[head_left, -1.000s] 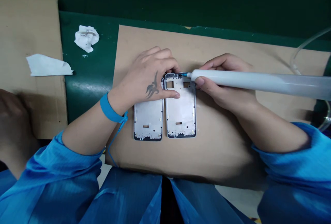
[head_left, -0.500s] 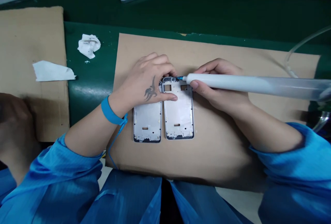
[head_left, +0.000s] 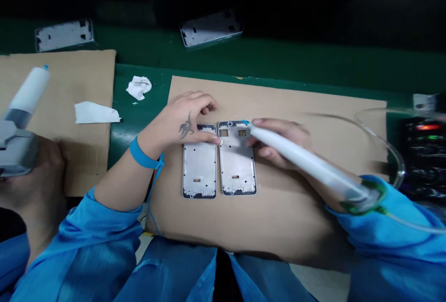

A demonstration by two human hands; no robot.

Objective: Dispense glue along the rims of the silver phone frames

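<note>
My right hand (head_left: 275, 141) is closed on a syringe (head_left: 299, 162), blue tip at the top edge of the right phone frame (head_left: 237, 162). My left hand (head_left: 177, 123) is open above the left phone frame (head_left: 199, 167), thumb reaching the right frame. Both frames lie side by side on cardboard (head_left: 296, 227).

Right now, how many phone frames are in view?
4: two side by side on the cardboard sheet, the left one and right one; two beyond on the green bench, at left and centre. More may be hidden.

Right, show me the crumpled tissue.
In the head view, the crumpled tissue lies on the green mat, just up and right of the flat white paper.
</note>
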